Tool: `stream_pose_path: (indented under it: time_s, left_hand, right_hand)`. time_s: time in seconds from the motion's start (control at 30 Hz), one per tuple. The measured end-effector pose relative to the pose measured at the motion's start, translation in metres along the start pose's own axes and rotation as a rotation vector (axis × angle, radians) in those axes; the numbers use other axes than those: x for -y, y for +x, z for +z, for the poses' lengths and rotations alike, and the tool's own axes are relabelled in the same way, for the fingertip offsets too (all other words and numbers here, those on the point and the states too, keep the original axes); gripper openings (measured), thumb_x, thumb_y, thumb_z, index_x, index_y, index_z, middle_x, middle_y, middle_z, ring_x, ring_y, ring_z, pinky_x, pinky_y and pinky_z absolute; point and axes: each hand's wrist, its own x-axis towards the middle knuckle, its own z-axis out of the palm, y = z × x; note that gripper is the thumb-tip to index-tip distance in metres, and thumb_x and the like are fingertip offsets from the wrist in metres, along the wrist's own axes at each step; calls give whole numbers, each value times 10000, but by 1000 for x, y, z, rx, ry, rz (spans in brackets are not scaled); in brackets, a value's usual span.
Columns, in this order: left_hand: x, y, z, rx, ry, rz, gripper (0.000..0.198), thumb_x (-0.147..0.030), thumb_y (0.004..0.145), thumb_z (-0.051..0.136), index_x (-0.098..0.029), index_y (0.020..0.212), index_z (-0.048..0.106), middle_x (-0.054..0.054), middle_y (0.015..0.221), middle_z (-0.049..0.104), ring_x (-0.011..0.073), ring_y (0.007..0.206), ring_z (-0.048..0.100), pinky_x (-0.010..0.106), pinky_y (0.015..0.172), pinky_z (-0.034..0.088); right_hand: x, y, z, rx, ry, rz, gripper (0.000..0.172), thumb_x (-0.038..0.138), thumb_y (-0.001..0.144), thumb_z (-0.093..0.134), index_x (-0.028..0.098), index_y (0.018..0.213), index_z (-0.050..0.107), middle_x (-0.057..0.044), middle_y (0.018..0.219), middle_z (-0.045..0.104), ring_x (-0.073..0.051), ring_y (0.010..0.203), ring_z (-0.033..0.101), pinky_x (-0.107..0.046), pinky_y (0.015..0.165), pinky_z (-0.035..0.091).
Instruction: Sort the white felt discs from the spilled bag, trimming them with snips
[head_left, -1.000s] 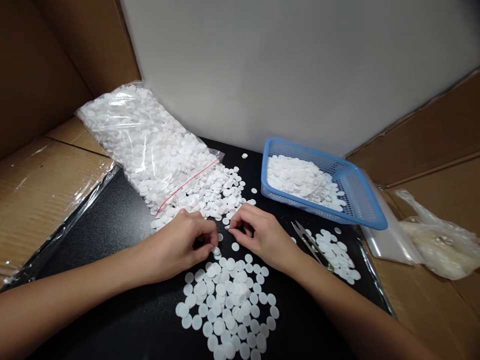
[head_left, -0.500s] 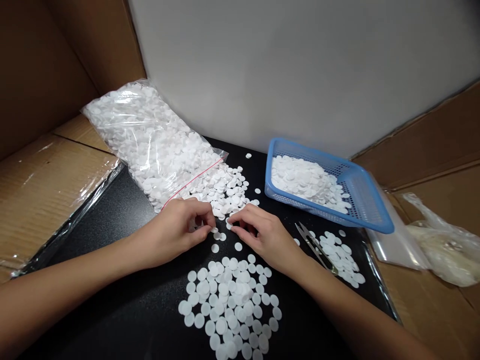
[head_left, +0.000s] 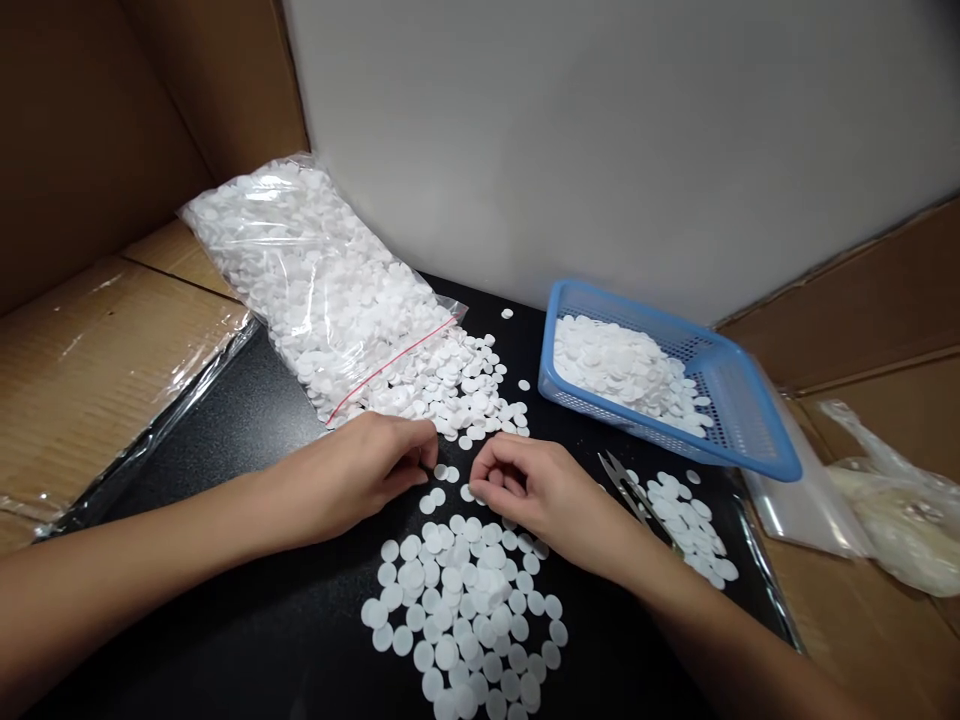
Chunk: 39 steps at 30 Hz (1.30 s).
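Observation:
My left hand [head_left: 379,462] is closed, thumb and fingertips drawn together beside a few loose white discs [head_left: 441,472] on the black tabletop; whatever its fingers hold, if anything, is hidden. Opposite it, my right hand [head_left: 540,490] pinches thumb to forefinger at the edge of a small round white disc [head_left: 466,492]. Closer to me than both hands lies a spread heap of the same discs [head_left: 465,610], partly overlapping. Beyond them, a clear zip bag [head_left: 307,270] with a red seal line lies on its side, and discs [head_left: 472,385] spill from its mouth.
A blue plastic basket [head_left: 780,430] holding more discs stands at the back right. Metal snips [head_left: 626,485] lie beside a smaller group of discs [head_left: 686,525], partly behind my right forearm. Clear plastic bags [head_left: 892,510] rest on cardboard at right. A pale wall [head_left: 585,130] closes off the back.
My right hand has moved toward me, and a disc at its fingertips has come along. My left hand has curled more tightly. The view has shifted slightly.

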Motion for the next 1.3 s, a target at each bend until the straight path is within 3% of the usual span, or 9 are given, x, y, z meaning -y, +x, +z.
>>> stream_pose_path:
  time_s: [0.17,0.33,0.47,0.6,0.83,0.97,1.1,1.23,1.3]
  left_hand:
    - [7,7,-13,-239,-47,-9,143,-176,902,489,-182,919,630,16,859,681,152,750,607,260,657,448]
    - [6,7,-13,-321,-180,14,157,-150,894,484,-170,938,633,27,907,685,152,816,630,272,712,501]
    - [4,5,-7,-240,-332,30,185,-145,929,452,-166,994,624,41,943,697,154,852,665,300,773,546]
    - [3,6,-2,-141,-490,54,218,-81,919,434,-164,1032,601,53,1006,696,152,931,680,317,862,561]
    - [-9,-5,8,104,-162,161,277,-85,942,467,-193,1150,615,92,1205,666,212,1077,642,358,939,511]
    - [-17,-15,9,262,-135,329,306,-126,933,571,-197,1225,631,146,1440,547,268,1358,490,368,1078,438]
    - [-20,-18,6,376,-177,294,399,-209,934,625,-234,1331,596,131,1522,472,273,1397,456,365,1087,434]
    - [-22,-16,1,430,-190,267,434,-271,933,643,-239,1362,582,123,1545,441,281,1432,407,379,1132,389]
    - [-25,-15,-3,411,-227,278,410,-258,917,667,-259,1323,615,105,1486,519,276,1387,469,367,1117,404]
  right_hand:
    - [-6,2,14,-127,-74,-138,133,188,920,622,228,1018,702,-6,800,611,-136,650,563,-267,588,446]
    - [-3,3,18,-134,-29,-138,130,88,855,634,205,800,639,8,790,577,-110,600,505,-238,539,414]
    - [-2,1,13,-149,-81,-181,191,16,813,587,201,769,566,12,796,552,-110,626,503,-235,565,419]
    - [0,-2,1,-11,-139,-249,161,51,845,609,208,815,593,-5,843,593,-138,726,576,-246,626,461]
    - [-16,7,3,-251,-257,-300,158,130,954,533,200,1010,663,-63,919,658,-186,819,650,-298,729,523]
    - [-25,10,9,-220,-521,-397,192,137,970,500,197,992,681,-58,854,641,-167,730,614,-264,627,471]
    - [-21,10,7,-185,-806,-528,272,90,978,428,175,871,663,-47,734,610,-162,660,546,-273,559,369]
    - [-19,14,7,-198,-793,-541,295,66,967,425,178,776,620,-47,705,589,-167,647,525,-287,558,341]
    - [-21,16,7,-198,-733,-497,274,80,968,437,183,788,616,-50,743,609,-165,669,537,-279,568,354]
